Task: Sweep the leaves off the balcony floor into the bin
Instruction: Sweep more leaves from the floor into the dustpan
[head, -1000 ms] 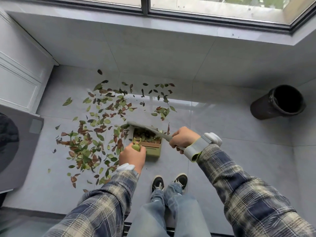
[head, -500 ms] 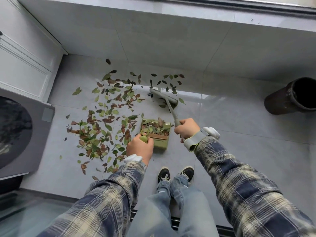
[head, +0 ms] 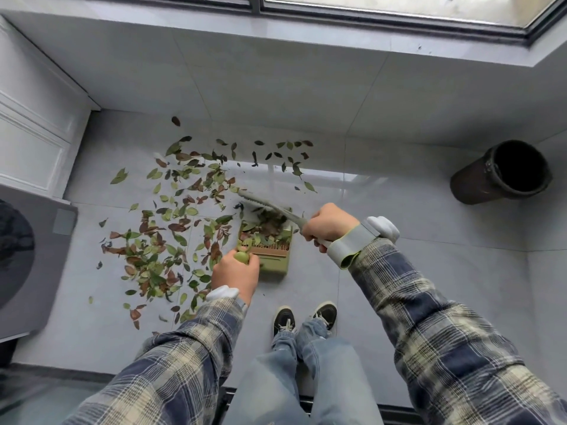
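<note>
We are partway through gathering, with no emptying yet. On the left, most of the leaves (head: 150,262) lie scattered over the grey floor (head: 399,271), thickest just left of the dustpan and thinning toward the far wall. Our left hand (head: 236,273) is curled tight round the green knob of the dustpan's handle and holds the dustpan (head: 276,265) down on the tiles, mouth facing away from us. A small load of green and brown leaves already sits inside it.

Over the dustpan's mouth lies the brush (head: 270,208), with its head at the far left corner of the pan and its handle running back to the right. Our right hand (head: 328,227) is clenched round that handle.

The bin (head: 472,185) stands well apart at the far right, open and dark inside. We cannot tell whether it holds anything.

As we judge it, the next move is to reach the brush out into the heap on the left and draw another stroke into the pan. The left hand must pin the pan flat so the leaves do not slip under its lip. Only once the pan is full should we carry it level across to the bin.
</note>
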A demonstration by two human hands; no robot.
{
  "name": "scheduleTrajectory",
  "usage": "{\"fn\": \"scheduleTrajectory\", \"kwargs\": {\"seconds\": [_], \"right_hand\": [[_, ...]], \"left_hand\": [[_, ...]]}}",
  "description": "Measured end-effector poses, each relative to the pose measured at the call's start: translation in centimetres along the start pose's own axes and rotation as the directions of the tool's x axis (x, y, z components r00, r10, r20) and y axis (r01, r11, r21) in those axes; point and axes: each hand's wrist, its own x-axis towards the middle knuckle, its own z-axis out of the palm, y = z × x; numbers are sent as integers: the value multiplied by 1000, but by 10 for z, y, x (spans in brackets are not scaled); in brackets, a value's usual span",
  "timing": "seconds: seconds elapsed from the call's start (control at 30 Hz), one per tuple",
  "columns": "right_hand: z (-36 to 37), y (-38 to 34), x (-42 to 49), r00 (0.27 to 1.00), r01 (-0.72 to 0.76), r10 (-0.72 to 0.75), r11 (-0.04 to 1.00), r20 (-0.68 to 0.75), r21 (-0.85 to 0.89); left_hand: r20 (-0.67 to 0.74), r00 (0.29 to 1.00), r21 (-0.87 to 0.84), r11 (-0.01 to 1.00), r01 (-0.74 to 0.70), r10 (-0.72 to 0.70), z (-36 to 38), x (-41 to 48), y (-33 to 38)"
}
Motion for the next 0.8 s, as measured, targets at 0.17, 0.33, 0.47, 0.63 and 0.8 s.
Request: {"fn": "scheduleTrajectory", "kwargs": {"seconds": [0.17,0.33,0.47,0.63,0.8], "right_hand": [[24,14,12,1000,2,-3,1000,-7,-24],[41,37,8,995,-40,45,997,85,-68],[24,32,-5,994,-51,52,999,96,-20],[20,33,-25,999,-36,33,996,40,76],[29,42,-35,1000,4,-4,997,-2,75]], "left_hand": [[17,1000,-19,1000,9,-9,1,-1,4],[15,1000,-7,1000,-10,10,0,2,0],[14,1000,3,1000,-12,12,1,2,-4],[26,1000,-20,1000,-13,13,-2,-7,0],[34,999,-25,1000,9,-8,-8,-17,-4]]}}
